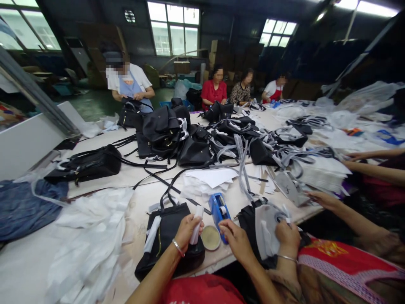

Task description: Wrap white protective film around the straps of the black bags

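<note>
My left hand (pixel 187 231) grips a flat strip wrapped in white paper (pixel 196 223), held upright above a black bag (pixel 171 245). That bag lies on the table with its dark straps stretched away from me, a gold zip and another white-wrapped piece (pixel 152 233) on it. Close beside a blue tape dispenser (pixel 217 213), my right hand (pixel 236 240) has its fingers curled in; whether a bit of tape is between them is too small to tell. Between my hands sits a round, yellowish shallow dish (pixel 211 237).
At my right a co-worker's hands (pixel 287 234) handle a black bag with a white-grey sheet (pixel 265 230). White sheets (pixel 91 240) spread on the left. Black bags (pixel 161 131) pile up mid-table; white paper (pixel 211 179) lies before them. Several people work across the table.
</note>
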`<state>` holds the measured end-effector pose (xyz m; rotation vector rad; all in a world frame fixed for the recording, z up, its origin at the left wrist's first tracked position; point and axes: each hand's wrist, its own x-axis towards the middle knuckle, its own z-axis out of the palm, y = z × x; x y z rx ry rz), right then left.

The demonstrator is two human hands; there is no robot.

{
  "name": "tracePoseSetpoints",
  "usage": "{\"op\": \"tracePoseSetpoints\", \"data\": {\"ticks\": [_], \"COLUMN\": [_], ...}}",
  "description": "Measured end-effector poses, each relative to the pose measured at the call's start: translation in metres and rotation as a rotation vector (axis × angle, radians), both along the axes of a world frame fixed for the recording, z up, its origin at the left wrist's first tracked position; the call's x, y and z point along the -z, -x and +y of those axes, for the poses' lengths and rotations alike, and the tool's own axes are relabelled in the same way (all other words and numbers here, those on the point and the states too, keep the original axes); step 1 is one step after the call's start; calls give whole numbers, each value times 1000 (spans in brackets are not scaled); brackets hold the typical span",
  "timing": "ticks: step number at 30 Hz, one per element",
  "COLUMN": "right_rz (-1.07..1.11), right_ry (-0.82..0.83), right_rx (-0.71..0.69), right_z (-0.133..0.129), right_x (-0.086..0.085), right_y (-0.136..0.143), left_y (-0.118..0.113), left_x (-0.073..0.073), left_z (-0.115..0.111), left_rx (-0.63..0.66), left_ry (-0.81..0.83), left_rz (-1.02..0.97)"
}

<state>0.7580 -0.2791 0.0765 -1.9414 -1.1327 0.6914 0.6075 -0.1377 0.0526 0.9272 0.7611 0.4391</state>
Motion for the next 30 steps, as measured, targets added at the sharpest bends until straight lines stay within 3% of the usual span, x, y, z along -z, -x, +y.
{"op": "tracePoseSetpoints", "data": {"ticks": [4,7,11,15,20,24,27,30], "right_rz": [90,-56,-159,54,652,849,807,725], "right_ry": [-125,-164,-133,-74,-105,-45,-2,-11], "right_rx": [-174,-270,-366,-280,-88,-78,-64,-78], "right_z": [55,74,81,87,94,93,90,89], "right_x": [-21,-17,-9,2,43,67,61,41], "right_y": [10,5,-8,-11,6,11,-2,-12], "left_y": [-5,-6,-2,4,5,2,-1,-7], "left_x": [-1,-4,-6,-6,-6,-5,-6,-7], "left_z": [-2,-2,-2,2,9,11,10,6], "left_rx": [17,21,31,92,128,109,75,101], "left_ry": [-16,-20,-3,77,290,426,418,276], "left_rz": [45,52,18,-80,-242,-290,-247,-156]}}
